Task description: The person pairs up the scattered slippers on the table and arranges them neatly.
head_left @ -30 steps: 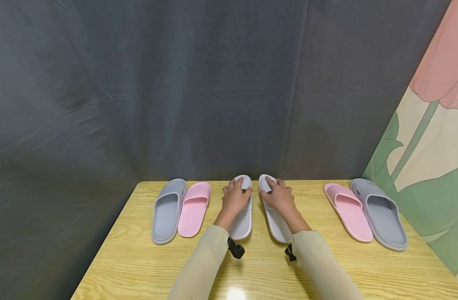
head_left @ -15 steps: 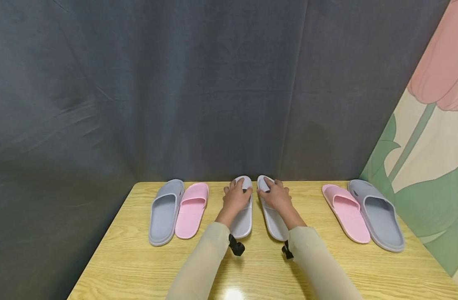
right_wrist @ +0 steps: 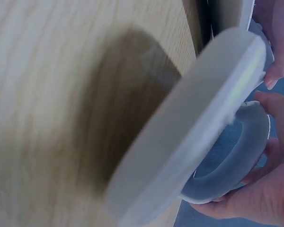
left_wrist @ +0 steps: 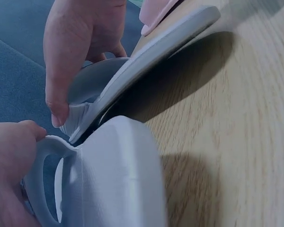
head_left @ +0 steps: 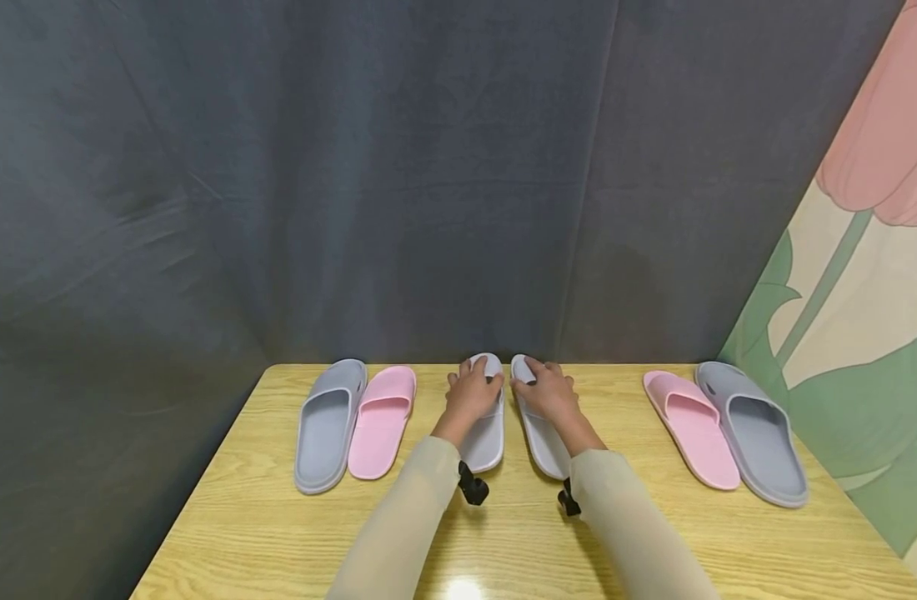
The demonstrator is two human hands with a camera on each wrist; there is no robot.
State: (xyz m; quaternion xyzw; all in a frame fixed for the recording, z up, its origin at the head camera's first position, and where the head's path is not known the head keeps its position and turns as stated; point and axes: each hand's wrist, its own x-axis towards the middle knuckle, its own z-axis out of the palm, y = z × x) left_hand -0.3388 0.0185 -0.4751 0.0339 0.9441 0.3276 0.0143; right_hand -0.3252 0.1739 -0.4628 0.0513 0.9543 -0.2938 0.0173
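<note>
Two light grey slippers are held side by side near the back edge of the table, toes toward the curtain. My left hand [head_left: 469,400] grips the left slipper [head_left: 486,442] over its strap, thumb on the inner side. The right slipper [head_left: 544,442] is gripped the same way by my right hand [head_left: 554,398]. Their toes lie close together, while their heels spread slightly apart. In the left wrist view, a shadow falls under the raised sole of the right slipper [left_wrist: 156,52]. The right wrist view shows its underside tilted over the wood.
To the left lie a grey slipper [head_left: 329,437] and a pink slipper [head_left: 382,429], side by side. A second pink slipper [head_left: 691,429] and grey slipper [head_left: 754,433] lie at the right. A dark curtain [head_left: 428,183] hangs behind the wooden table [head_left: 278,533].
The right hand has brought its light grey slipper a little to the left, narrowing the gap between the two held slippers. The view has shifted slightly. Both grips stay the same.
</note>
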